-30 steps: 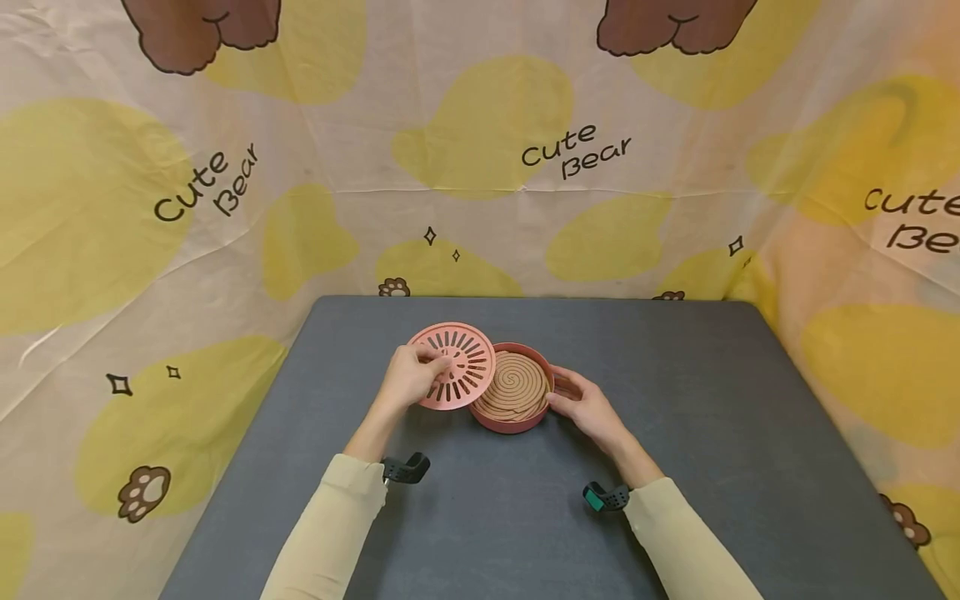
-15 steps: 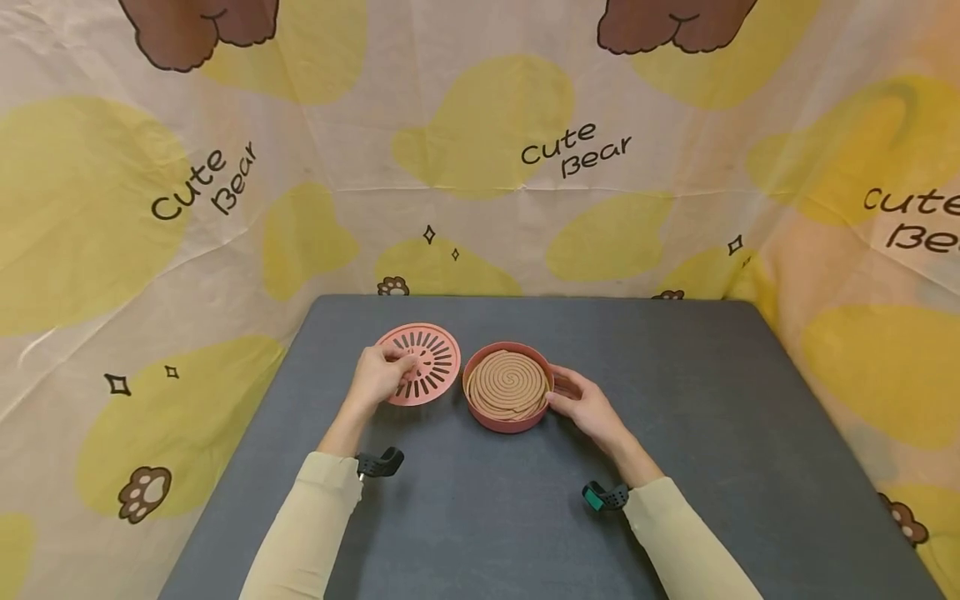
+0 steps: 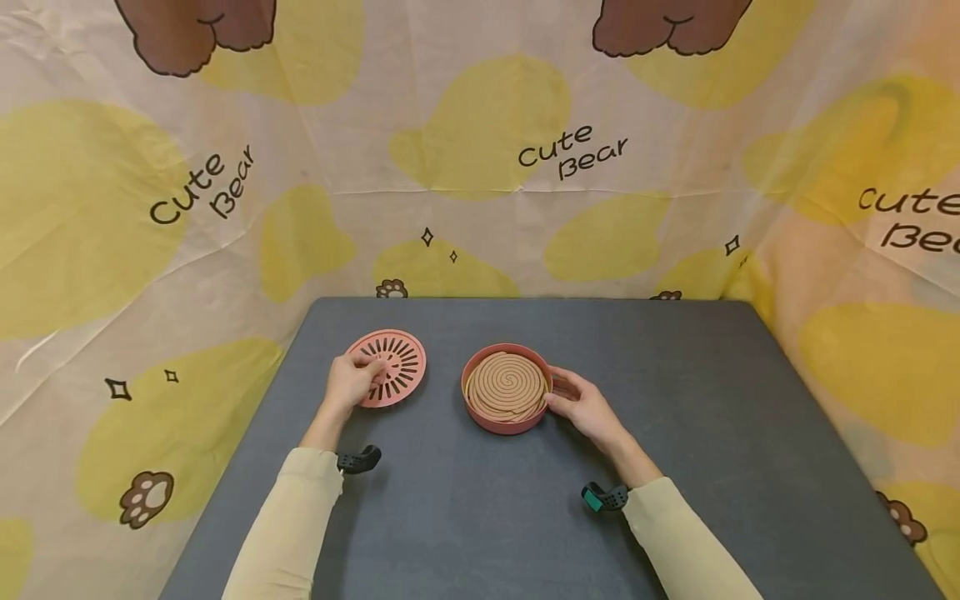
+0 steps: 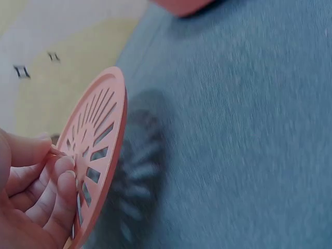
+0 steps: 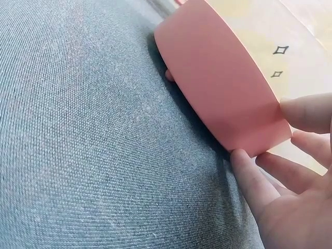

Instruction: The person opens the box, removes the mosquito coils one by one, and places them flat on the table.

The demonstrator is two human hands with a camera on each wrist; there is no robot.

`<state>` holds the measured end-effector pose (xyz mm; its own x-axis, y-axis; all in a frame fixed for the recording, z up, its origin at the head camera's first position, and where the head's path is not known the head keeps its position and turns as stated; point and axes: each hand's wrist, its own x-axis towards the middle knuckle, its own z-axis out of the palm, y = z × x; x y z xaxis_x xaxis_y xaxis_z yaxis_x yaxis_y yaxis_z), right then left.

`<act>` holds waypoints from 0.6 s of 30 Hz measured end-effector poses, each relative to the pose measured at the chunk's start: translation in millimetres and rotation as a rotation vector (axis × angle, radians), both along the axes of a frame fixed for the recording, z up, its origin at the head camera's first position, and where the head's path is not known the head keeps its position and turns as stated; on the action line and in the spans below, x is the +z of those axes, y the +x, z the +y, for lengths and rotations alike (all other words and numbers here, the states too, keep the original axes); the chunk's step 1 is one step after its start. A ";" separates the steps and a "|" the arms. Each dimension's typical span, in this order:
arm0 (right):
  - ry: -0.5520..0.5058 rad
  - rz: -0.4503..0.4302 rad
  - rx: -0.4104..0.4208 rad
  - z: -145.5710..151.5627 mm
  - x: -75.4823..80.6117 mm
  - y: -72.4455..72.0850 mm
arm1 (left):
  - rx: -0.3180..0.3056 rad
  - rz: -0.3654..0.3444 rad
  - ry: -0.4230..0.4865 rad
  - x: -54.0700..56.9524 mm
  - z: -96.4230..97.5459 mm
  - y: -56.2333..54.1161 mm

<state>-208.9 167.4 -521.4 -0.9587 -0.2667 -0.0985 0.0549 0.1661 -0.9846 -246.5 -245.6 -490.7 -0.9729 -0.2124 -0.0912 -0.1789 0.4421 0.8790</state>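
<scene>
A pink round slotted lid [image 3: 396,370] is held by my left hand [image 3: 349,385], thumb and fingers pinching the small knob at its centre. The left wrist view has the lid [image 4: 110,155] tilted above the table, its slotted shadow falling on the cloth. To its right stands a round red-pink mosquito coil box [image 3: 504,427], uncovered, with tan mosquito coils [image 3: 508,385] stacked inside. My right hand [image 3: 588,408] grips the box's right side. Seen from the right wrist, the thumb lies at the upper rim and fingertips press the wall [image 5: 218,78] and lower edge.
The grey-blue table [image 3: 480,533] carries the box near its middle. A printed cloth [image 3: 480,150] hangs behind the table and along both sides. Each wrist wears a dark band, such as the left wristband [image 3: 358,460].
My left hand has carried the lid leftward, away from above the box's left edge, so the whole coil stack shows. The right hand and the box have stayed in place.
</scene>
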 end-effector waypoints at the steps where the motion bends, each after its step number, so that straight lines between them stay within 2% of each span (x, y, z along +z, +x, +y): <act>1: 0.002 -0.002 0.001 -0.1 0.2 -0.2 | 0.009 -0.004 0.002 -2.6 -2.7 -0.3; 9: 0.017 -0.003 0.014 0.5 2.8 -0.6 | 0.040 -0.035 -0.010 -15.2 -18.5 2.3; 18: 0.004 0.002 0.015 1.6 4.7 1.6 | 0.039 -0.048 0.014 -22.2 -21.4 2.8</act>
<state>-207.4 169.0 -516.7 -0.9547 -0.2810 -0.0979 0.0507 0.1705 -0.9841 -243.7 -267.1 -512.9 -0.9584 -0.2487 -0.1402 -0.2375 0.4219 0.8750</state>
